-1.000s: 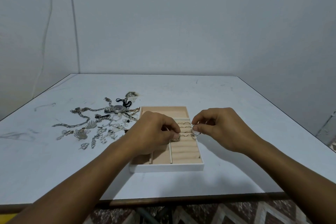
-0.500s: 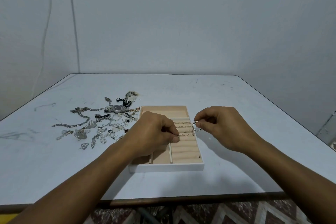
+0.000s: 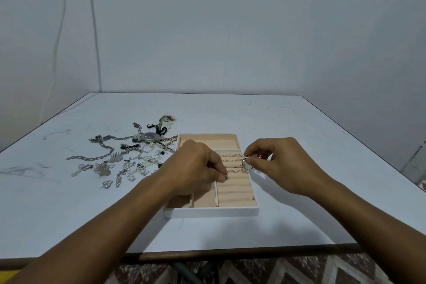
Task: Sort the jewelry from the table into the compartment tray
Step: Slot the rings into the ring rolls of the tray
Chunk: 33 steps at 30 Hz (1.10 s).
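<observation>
A white compartment tray (image 3: pixel 212 211) with beige lining sits at the table's near middle. Several rings stand in the upper rows of its ridged ring section (image 3: pixel 235 188). My left hand (image 3: pixel 196 166) lies over the tray's left compartments and pinches a small ring (image 3: pixel 226 175) down at a ring row. My right hand (image 3: pixel 279 161) hovers at the tray's right edge, pinching a silver ring (image 3: pixel 246 163) between thumb and forefinger. A pile of loose jewelry (image 3: pixel 129 159) lies left of the tray, with a wristwatch (image 3: pixel 149 137), chains and pendants.
The white table (image 3: pixel 299 127) stretches back to a pale wall, with its near edge (image 3: pixel 230 252) just below my forearms. A thin wire piece (image 3: pixel 56 132) lies at the far left. Patterned floor shows beneath the table edge.
My right hand has lifted its silver ring slightly up and to the right, off the ring rows. My left hand stays over the tray, its fingertips still working a ring at the rows.
</observation>
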Tool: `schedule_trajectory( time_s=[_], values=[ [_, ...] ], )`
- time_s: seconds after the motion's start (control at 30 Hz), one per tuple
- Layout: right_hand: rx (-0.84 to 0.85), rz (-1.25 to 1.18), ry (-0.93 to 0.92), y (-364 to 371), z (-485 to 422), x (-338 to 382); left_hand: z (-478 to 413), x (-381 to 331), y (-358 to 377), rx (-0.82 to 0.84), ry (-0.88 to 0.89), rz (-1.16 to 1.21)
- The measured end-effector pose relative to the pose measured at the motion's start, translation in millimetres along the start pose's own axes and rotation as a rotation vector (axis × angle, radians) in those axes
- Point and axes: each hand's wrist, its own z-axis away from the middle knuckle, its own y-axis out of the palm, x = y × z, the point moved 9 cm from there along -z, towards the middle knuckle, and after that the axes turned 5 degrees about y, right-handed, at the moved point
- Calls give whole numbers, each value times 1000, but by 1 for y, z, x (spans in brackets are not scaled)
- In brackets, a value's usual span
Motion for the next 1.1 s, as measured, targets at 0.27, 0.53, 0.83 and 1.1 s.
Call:
schedule_trajectory(
  time_s=[0.27,0.53,0.83,1.1],
  values=[
    [-5,17,1,-1,0,-1,-4,-8,4,52,93,-74],
    [-7,19,-8,-1,1,1,-3,-6,-3,9,72,-121],
    [1,10,2,1,1,-1,-6,-9,0,21,70,-172],
    [-4,8,5,-1,0,-3,-9,-15,2,80,61,-238]
  ],
)
